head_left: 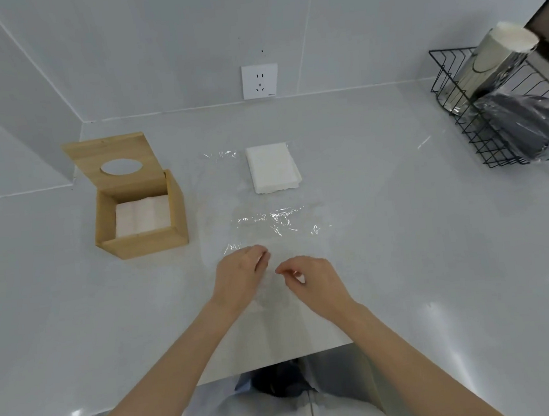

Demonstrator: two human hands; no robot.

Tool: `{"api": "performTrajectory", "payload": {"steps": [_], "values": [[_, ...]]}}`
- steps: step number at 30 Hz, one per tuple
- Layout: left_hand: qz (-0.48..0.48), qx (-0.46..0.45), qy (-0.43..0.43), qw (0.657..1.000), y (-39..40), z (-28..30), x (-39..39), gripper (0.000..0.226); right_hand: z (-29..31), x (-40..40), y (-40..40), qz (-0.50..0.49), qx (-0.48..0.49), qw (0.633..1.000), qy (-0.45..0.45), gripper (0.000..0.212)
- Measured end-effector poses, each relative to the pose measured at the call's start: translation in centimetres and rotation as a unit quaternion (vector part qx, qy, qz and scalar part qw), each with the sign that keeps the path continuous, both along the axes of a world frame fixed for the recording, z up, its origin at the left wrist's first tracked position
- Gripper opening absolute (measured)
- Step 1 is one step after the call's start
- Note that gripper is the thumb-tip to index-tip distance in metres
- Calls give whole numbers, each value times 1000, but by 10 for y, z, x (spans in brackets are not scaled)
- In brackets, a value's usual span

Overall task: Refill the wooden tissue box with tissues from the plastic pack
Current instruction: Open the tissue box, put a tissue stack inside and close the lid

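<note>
- Wooden tissue box [141, 216] sat left on the tabletop [401, 230], lid [114, 162] tipped up and back – white tissues [142, 214] inside.
- Second tissue stack [273, 167] lay mid-tabletop, on the far end of the clear plastic pack [278, 224], which was spread flat.
- Left hand [239, 277] and right hand [312, 280] were at the pack's near edge, fingers curled and pinched narrow – couldn't tell whether they gripped the film.
- Wire basket [468, 124] stood far right.

walls [120, 55]: pale grey | socket [260, 81]: white | countertop [401, 230]: light grey
</note>
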State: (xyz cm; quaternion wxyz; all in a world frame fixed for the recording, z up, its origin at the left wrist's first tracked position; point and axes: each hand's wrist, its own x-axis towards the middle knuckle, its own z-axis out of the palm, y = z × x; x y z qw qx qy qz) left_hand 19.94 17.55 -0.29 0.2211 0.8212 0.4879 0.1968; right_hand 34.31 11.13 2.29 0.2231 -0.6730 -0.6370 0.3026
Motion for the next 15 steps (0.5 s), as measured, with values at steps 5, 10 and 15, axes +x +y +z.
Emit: {"api": "performTrajectory", "payload": {"steps": [5,10,15], "values": [[19,10,-65,998,0,20,8,36,-14,-7,9,50,-17,998,-18,42],[-10,92,-69,993,-6,33,12,24,-21,-12,46,22,-10,999,-40,57],[-49,165,-96,980,-4,38,14,17,-30,-13,104,3,-54,985,-164,57]]}}
